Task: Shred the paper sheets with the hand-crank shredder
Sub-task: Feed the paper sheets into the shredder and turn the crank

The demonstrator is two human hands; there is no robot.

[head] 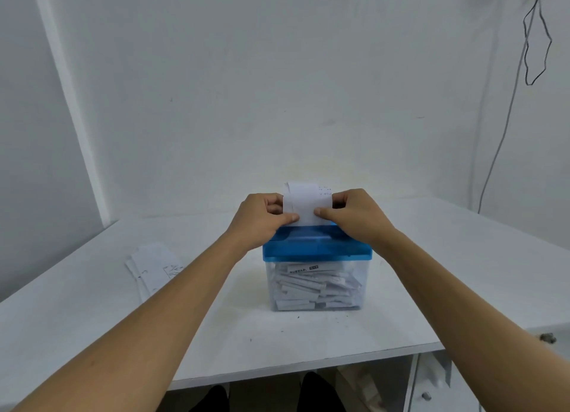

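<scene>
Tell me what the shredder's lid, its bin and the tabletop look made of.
Lid: smooth blue plastic, sheen along its front edge. Bin: clear plastic; paper strips show through its walls. Tabletop: matte white, probably laminated board, though the look leaves it open.

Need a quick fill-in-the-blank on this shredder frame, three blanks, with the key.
1. The left hand and right hand pinch a sheet upright over the shredder, whose lid is ____.
2. On the table, spare sheets lie to the shredder's ____.
3. Through the clear bin one sees shredded ____.

Missing words: blue; left; paper.
</scene>
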